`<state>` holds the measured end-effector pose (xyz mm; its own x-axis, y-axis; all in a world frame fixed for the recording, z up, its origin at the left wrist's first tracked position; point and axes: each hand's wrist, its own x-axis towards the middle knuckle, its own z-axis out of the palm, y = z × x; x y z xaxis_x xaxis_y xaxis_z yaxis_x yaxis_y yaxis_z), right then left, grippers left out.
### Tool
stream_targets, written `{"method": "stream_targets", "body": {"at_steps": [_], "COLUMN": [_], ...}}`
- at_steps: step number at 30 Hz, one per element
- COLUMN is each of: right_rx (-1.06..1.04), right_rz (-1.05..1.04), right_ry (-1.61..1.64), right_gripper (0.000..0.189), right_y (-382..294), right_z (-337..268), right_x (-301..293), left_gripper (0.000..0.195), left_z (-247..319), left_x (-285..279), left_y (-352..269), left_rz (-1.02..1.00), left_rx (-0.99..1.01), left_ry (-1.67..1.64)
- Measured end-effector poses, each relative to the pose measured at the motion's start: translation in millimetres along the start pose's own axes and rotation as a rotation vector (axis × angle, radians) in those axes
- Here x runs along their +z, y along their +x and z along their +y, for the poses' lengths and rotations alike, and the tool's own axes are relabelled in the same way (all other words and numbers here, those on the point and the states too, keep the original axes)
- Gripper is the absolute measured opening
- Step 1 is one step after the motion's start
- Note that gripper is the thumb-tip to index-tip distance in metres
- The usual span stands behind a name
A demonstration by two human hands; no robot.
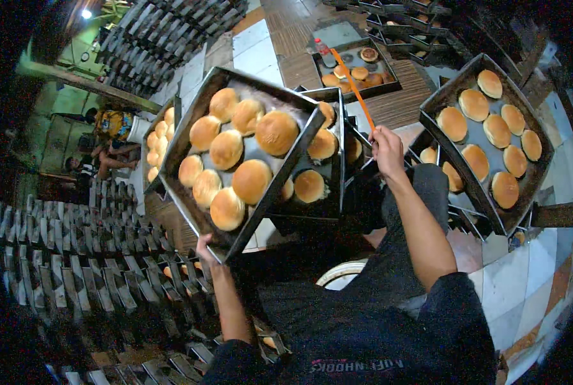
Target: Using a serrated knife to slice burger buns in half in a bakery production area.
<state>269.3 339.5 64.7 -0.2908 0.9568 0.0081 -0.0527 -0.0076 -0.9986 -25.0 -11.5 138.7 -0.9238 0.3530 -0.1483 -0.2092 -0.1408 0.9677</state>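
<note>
My left hand grips the near corner of a dark metal baking tray, which is raised and tilted. Several round golden buns lie spread over its bottom. In my right hand is a long thin orange stick, pointing away from me over the gap between trays; its far end reaches above a tray of buns on the floor. Partly hidden under the raised tray is another tray with buns.
To my right a tray of buns tops a stack. A red-capped clear bottle stands by the far tray. Stacked trays crowd the left, with more at the far left. A person sits beyond. A white round rim shows below me.
</note>
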Motion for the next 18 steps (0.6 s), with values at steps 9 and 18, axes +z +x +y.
{"method": "stream_targets", "body": {"at_steps": [9, 18], "right_rx": [-0.175, -0.510], "right_rz": [-0.001, -0.231], "right_ry": [-0.350, -0.563], "right_gripper": [0.023, 0.008], "right_y": [-14, -63], "right_z": [-22, -39], "right_x": [10, 29], "left_gripper": [0.014, 0.018], "left_z": [-79, -71], "left_x": [16, 31], "left_y": [48, 56], "left_rz": [-0.098, -0.124], "left_rx": [-0.071, 0.194], "left_ry": [0.153, 0.893]}}
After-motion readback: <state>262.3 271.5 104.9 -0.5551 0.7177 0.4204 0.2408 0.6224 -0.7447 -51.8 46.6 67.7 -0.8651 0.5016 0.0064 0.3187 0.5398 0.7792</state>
